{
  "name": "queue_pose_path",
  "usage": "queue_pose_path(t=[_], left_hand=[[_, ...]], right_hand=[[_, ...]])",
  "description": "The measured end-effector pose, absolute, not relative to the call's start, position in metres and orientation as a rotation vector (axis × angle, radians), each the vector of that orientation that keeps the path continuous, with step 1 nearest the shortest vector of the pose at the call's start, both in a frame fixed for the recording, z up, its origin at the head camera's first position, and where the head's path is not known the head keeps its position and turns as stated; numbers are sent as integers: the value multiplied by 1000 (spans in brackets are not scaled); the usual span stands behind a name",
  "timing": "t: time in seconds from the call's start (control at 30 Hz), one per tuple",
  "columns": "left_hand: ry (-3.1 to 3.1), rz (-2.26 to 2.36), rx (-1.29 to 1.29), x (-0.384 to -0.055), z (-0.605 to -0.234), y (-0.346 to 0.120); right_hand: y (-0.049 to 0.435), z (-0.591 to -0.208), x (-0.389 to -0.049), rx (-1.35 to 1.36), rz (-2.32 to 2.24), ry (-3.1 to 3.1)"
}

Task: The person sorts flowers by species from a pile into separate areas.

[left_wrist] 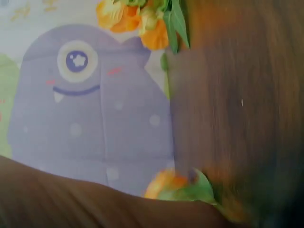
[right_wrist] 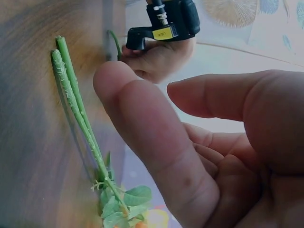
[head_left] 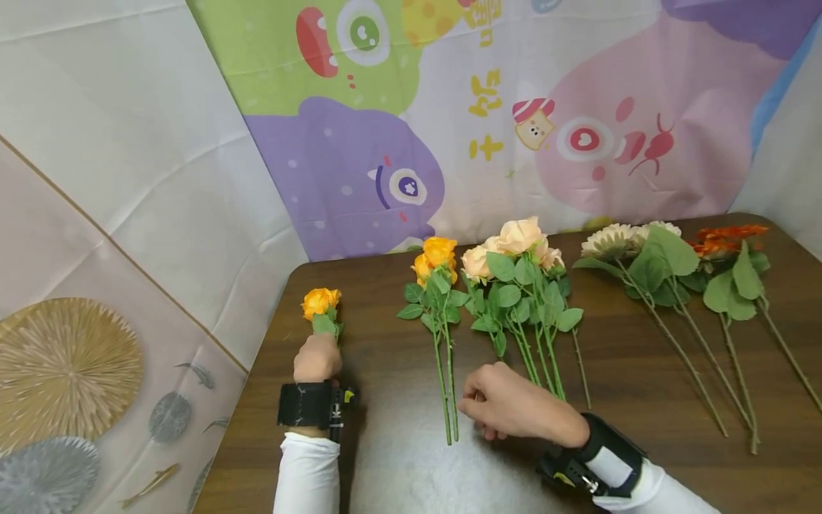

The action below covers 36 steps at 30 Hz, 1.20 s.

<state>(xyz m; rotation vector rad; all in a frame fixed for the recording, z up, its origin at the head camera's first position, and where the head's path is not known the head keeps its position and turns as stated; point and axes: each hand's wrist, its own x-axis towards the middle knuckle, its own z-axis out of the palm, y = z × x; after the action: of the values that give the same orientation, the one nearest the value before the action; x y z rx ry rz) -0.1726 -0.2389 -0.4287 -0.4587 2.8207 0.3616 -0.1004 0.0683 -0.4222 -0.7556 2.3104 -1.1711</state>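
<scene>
At the left of the table, my left hand point(head_left: 317, 359) grips the stem of an orange rose point(head_left: 320, 303), whose bloom and leaves stick out past the fingers. The stem end point(right_wrist: 115, 43) pokes out of that fist in the right wrist view. My right hand point(head_left: 510, 405) hovers beside the lower stems of a pair of orange roses point(head_left: 439, 251) lying mid-table. Its fingers are loosely bent, the thumb point(right_wrist: 209, 96) stands apart from the fingertips, and nothing is between them. The pair's green stems point(right_wrist: 78, 102) lie side by side.
Several peach roses point(head_left: 519, 237) lie right of the orange pair, their stems partly behind my right hand. Farther right are cream flowers point(head_left: 609, 240) and rust-orange flowers point(head_left: 726, 239) with long stems. A cartoon cloth point(head_left: 385, 164) hangs behind the brown table point(head_left: 385, 421).
</scene>
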Motion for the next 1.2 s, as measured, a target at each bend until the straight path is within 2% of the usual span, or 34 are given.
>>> queue_pose_path(t=[0.13,0.2,0.4,0.53,0.83,1.03,1.2], left_hand=[[2822,505,-507,-176,-428,-232],[2855,594,-448,-177,-426,-229],[2976,873,-5,-175,-410,-214],[2938,1099,172,-166,-394,-195],[2446,1655,604,-142,-381,-141],[2212,1703,663,-138,-389,-119],[2366,1563,611,-138,-392,-120]], right_hand=[[69,-421,-101,-752,-1170,2319],[70,-421,-101,-744,-1171,2328],[69,-420,-102,-732,-1199,2366],[69,-420,-102,-735,-1286,2381],[66,-419,-102,-670,-1569,2358],[63,-417,-99,-616,-1682,2368],[64,-420,-102,-586,-1658,2368]])
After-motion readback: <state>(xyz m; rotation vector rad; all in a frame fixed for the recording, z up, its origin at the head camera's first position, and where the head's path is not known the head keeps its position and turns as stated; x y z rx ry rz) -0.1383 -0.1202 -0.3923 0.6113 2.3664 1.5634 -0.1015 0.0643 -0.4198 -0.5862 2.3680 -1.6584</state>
